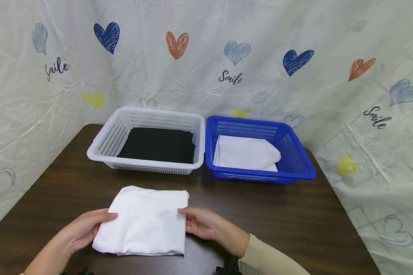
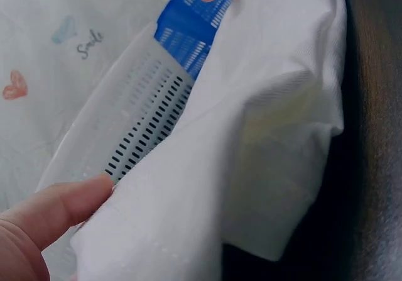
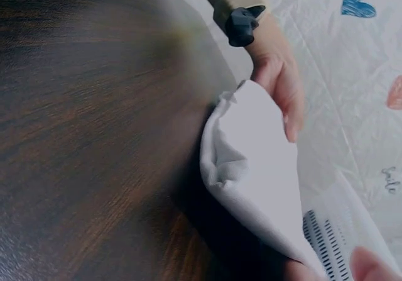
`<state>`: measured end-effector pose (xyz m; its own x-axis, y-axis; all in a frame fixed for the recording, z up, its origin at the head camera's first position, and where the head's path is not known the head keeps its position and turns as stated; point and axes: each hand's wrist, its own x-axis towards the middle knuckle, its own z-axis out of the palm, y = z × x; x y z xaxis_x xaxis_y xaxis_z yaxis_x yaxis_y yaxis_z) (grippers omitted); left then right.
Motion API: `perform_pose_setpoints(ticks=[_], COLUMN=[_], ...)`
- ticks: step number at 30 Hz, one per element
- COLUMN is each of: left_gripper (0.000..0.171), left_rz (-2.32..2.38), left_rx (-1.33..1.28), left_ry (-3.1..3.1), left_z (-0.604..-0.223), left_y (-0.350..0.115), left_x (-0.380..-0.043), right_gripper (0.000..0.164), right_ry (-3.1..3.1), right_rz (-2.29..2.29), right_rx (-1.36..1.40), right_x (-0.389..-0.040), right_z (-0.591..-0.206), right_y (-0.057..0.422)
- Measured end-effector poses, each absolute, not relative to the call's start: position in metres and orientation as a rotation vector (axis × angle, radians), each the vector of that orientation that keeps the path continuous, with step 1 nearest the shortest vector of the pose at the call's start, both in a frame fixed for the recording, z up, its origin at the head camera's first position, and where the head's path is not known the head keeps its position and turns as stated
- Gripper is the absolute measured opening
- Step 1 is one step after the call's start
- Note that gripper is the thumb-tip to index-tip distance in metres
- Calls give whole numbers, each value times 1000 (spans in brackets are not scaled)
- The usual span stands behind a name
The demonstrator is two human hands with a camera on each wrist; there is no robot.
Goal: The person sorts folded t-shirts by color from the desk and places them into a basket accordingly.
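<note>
A folded white cloth (image 1: 146, 221) is held by both hands over the front left part of the table. My left hand (image 1: 84, 229) grips its left edge, thumb on top and fingers underneath. At the right edge my right hand (image 1: 204, 225) pinches it the same way, thumb over the upper face. In the left wrist view the cloth's layers (image 2: 270, 161) hang slightly apart at the near side. The right wrist view shows the cloth (image 3: 257, 155) edge-on above the dark tabletop, with a shadow under it. The fingers beneath the cloth are mostly hidden.
Behind the cloth stands a white plastic basket (image 1: 148, 165) with folded black cloth (image 1: 158, 145) inside. Beside it on the right, a blue basket (image 1: 261, 175) holds folded white cloth (image 1: 244, 152). A curtain with printed hearts (image 1: 199, 80) hangs behind the brown table (image 1: 278, 214).
</note>
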<state>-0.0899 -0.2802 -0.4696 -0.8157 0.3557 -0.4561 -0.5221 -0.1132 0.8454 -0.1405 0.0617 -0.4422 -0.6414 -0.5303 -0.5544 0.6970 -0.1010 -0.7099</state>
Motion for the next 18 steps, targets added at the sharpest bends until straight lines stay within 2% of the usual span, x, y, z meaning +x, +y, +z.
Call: perform_pose_setpoints(ticks=[6,13,18], left_gripper=[33,49,42], left_rz=[1972,1919,1939], left_rx=[-203,-232,-259], left_ry=[1600,1663,1637], left_z=[-471,-469,-469], left_y=[-279,-273,-269], left_x=[-90,-92,-93], right_gripper=[31,17,19], right_ry=[1307,1329,1342], right_rz=[-1898,-1881,-1902], right_rx=[271,248,277], right_x=[-143,-144,-142], right_z=[-447,-456,-458], right_y=[57,47,44])
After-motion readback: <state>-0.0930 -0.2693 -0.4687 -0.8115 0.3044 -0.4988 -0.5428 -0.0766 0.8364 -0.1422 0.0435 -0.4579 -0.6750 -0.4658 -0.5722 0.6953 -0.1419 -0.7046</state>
